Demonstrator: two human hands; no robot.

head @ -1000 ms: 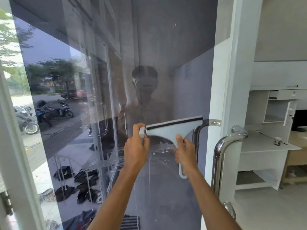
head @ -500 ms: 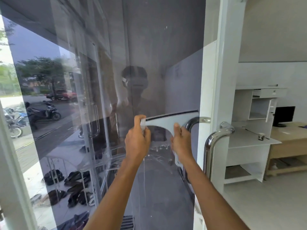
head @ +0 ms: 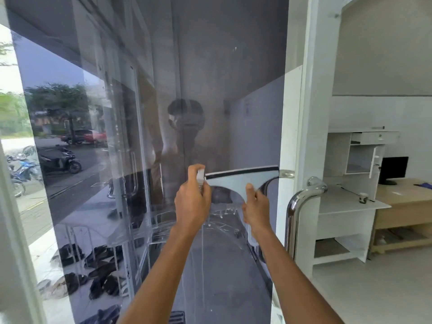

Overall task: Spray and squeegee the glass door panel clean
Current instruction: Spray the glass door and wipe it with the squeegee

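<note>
- Left hand (head: 192, 202) curls round a small clear spray bottle (head: 200, 176) at the tinted glass door panel (head: 210, 78).
- Right hand (head: 254, 210) grips a white, black-bladed squeegee (head: 240, 180) against the glass, mid-height.
- Liquid runs (head: 224, 211) below the blade could dry as streaks; the curved chrome door handle (head: 301, 199) may foul its right end.

bright daylight from left | strong reflections on glass door (head: 210, 90) | wide-angle edge bending | slightly soft

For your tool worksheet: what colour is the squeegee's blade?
Black, along the top edge of the white squeegee; clearest in the head view.
</note>
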